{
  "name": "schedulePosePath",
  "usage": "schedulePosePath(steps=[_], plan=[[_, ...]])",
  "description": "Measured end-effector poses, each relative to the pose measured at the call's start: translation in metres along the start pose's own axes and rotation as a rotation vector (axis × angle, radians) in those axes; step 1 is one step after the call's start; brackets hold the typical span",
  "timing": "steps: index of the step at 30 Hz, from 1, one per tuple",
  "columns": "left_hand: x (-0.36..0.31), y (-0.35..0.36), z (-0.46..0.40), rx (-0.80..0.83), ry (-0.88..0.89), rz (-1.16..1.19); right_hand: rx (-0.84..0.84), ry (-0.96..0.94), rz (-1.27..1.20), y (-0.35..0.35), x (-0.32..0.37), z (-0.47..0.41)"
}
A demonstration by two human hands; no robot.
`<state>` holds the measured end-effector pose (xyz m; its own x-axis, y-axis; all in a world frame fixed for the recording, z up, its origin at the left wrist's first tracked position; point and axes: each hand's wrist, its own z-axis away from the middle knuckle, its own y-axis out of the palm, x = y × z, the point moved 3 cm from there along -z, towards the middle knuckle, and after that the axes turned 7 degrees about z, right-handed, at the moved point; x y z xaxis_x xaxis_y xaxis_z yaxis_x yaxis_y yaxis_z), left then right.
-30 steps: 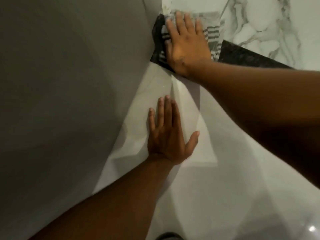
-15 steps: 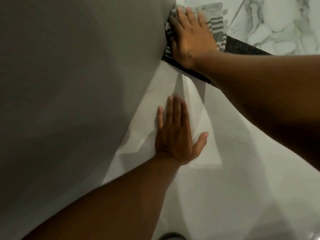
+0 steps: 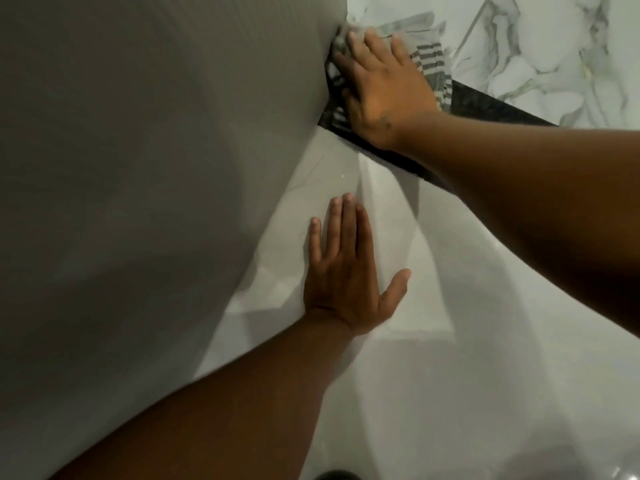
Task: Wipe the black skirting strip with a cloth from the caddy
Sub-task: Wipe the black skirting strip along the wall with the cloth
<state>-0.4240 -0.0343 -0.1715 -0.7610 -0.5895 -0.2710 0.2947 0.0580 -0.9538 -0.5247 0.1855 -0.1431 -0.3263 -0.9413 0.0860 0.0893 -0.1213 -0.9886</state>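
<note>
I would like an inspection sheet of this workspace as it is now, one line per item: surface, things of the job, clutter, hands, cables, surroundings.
Surface: glossy pale grey floor, with reflections and shadows.
Job's things: grey-and-white striped cloth is pressed flat on the black skirting strip, at the corner by the plain grey panel; caddy not in view.
Clutter: a dark rounded object at the bottom edge, too cropped to identify.
Hands: right hand is spread flat on the cloth; left hand rests flat on the floor, empty.
Cables: nothing seen.
Surroundings: white marble-patterned wall tiles above the strip.
</note>
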Motion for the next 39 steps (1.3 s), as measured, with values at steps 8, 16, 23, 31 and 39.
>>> schedulePosePath(steps=[8, 16, 23, 31, 39], plan=[[0.0, 0.0, -0.001, 0.0, 0.01, -0.006, 0.038, -0.146, 0.05, 0.011, -0.004, 0.065], [-0.013, -0.003, -0.006, 0.104, 0.236, -0.112, -0.013, 0.247, -0.059, 0.017, -0.065, 0.182], [-0.201, 0.06, 0.024, 0.269, 0.652, -0.078, -0.086, 0.763, -0.072, 0.038, -0.214, 0.425], [-0.325, 0.093, 0.05, 0.321, 0.833, -0.059, -0.113, 1.059, -0.085, 0.046, -0.282, 0.534], [-0.331, 0.092, 0.046, 0.359, 0.804, -0.07, -0.067, 0.84, -0.08, 0.047, -0.267, 0.551]])
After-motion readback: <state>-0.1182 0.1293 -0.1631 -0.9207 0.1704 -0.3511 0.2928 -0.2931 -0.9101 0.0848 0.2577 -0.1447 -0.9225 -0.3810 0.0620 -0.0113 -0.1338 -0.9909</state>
